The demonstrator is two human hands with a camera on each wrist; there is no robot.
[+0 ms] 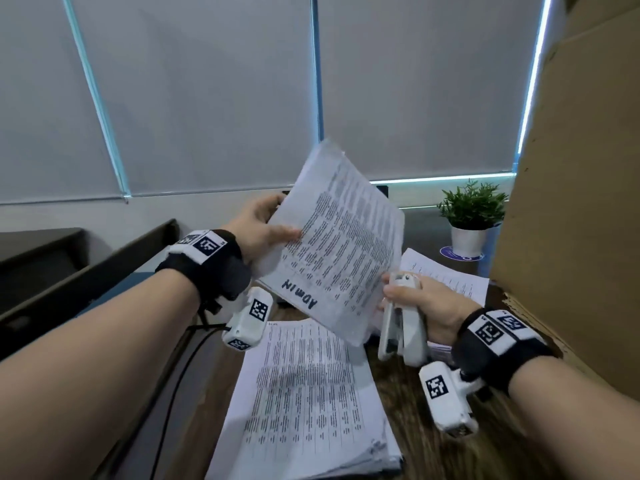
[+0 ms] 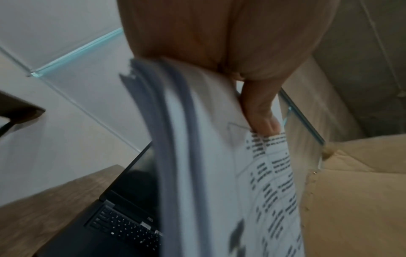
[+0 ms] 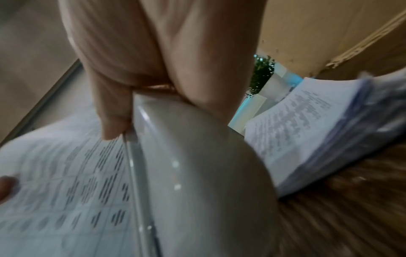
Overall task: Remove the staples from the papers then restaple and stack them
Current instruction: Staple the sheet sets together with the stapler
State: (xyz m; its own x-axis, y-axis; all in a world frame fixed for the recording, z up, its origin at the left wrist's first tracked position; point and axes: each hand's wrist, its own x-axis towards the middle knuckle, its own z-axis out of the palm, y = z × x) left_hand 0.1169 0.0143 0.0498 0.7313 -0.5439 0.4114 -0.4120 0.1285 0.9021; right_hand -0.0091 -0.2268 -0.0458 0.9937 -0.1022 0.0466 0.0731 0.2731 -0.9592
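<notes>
My left hand [image 1: 266,223] holds a printed paper bundle [image 1: 336,244] up above the desk, thumb on its front and fingers behind; "ADMIN" is handwritten near its lower edge. The left wrist view shows the same bundle [image 2: 204,156] edge-on under my thumb [image 2: 261,111]. My right hand [image 1: 422,303] grips a white stapler [image 1: 403,327], held upright against the bundle's lower right corner. In the right wrist view the stapler [image 3: 197,173] fills the middle, beside the printed page [image 3: 66,182]. A thick paper stack [image 1: 308,403] lies on the desk below.
Another paper stack [image 1: 446,275] lies at the right, by a large cardboard box [image 1: 575,202]. A small potted plant [image 1: 472,216] stands behind it. An open laptop [image 2: 123,217] sits on the wooden desk [image 1: 426,441] behind the bundle. Window blinds [image 1: 207,91] fill the background.
</notes>
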